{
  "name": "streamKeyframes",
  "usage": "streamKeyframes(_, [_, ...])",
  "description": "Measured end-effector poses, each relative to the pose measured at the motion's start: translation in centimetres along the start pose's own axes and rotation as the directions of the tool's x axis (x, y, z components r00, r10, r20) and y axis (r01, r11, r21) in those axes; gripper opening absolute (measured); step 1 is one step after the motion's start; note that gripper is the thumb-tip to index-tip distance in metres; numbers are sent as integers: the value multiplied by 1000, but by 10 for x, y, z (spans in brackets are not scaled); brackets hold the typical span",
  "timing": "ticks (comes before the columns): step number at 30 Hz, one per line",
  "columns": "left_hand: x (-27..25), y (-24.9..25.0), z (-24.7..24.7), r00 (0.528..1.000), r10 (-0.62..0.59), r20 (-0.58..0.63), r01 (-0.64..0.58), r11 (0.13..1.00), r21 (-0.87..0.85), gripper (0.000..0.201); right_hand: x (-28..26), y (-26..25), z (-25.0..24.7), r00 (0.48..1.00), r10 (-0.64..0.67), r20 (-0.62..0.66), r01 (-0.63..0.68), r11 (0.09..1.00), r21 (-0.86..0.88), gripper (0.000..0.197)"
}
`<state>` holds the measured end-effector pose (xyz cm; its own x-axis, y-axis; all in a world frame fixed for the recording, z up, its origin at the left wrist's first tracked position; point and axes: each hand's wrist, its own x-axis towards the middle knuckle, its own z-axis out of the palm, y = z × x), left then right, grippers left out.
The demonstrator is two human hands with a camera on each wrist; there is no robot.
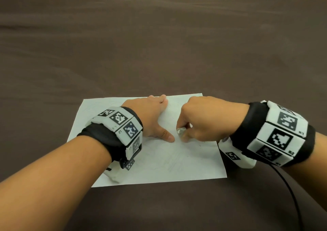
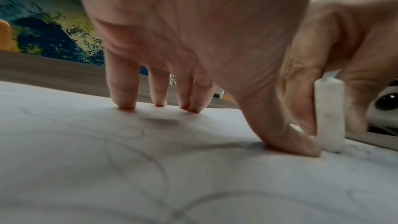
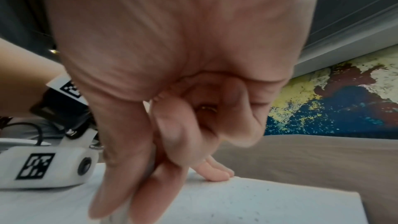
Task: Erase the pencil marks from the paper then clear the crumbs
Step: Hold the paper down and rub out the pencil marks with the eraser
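Your right hand point(image 1: 200, 117) pinches the eraser point(image 2: 329, 117) upright, its lower end on the paper point(image 1: 194, 165) just beside your left thumb. Your left hand point(image 1: 152, 117) lies flat, fingers point(image 2: 122, 89) straight, pinning the sheet. That paper looks thin and light, likely to buckle or tear, so rub away from the pinning hand. The eraser looks soft and crumbly; hold it low. Faint pencil marks point(image 2: 137, 163) run under and nearer you than your left palm. Dark crumbs point(image 3: 267, 190) lie beyond your right fingers, toward the sheet's edge, with brown cloth point(image 1: 159, 44) all round.
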<state>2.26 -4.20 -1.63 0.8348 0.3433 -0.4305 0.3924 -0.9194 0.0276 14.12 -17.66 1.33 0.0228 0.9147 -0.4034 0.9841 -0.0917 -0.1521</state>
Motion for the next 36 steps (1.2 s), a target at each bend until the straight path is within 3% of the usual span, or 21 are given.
streamKeyframes(3, [0, -1, 0, 1000, 0, -1, 0, 1000, -5, 125, 2, 1, -7, 999, 28, 30, -29, 998, 61, 14])
streamKeyframes(8, [1, -3, 1, 1000, 6, -9, -6, 1000, -8, 120, 24, 14, -21, 986, 134, -95, -125, 987, 97, 10])
streamKeyframes(12, [2, -4, 1, 1000, -1, -1, 1, 1000, -14, 124, 15, 9, -8, 991, 81, -110, -78, 996, 33, 22])
streamKeyframes(18, [3, -3, 2, 1000, -12, 6, 12, 1000, -11, 129, -12, -3, 8, 1000, -7, -27, 9, 999, 43, 26])
streamKeyframes(22, [1, -2, 0, 1000, -9, 6, 9, 1000, -19, 124, 5, 10, -6, 996, 65, -69, -56, 991, 123, 14])
streamKeyframes(27, [-2, -1, -2, 1000, -16, 13, 16, 1000, -12, 122, 17, 16, -10, 986, 116, -119, -101, 987, 128, 15])
streamKeyframes(36, [-1, 0, -1, 1000, -13, 7, 13, 1000, -4, 125, -15, -6, 4, 999, 6, 40, -9, 996, 85, 19])
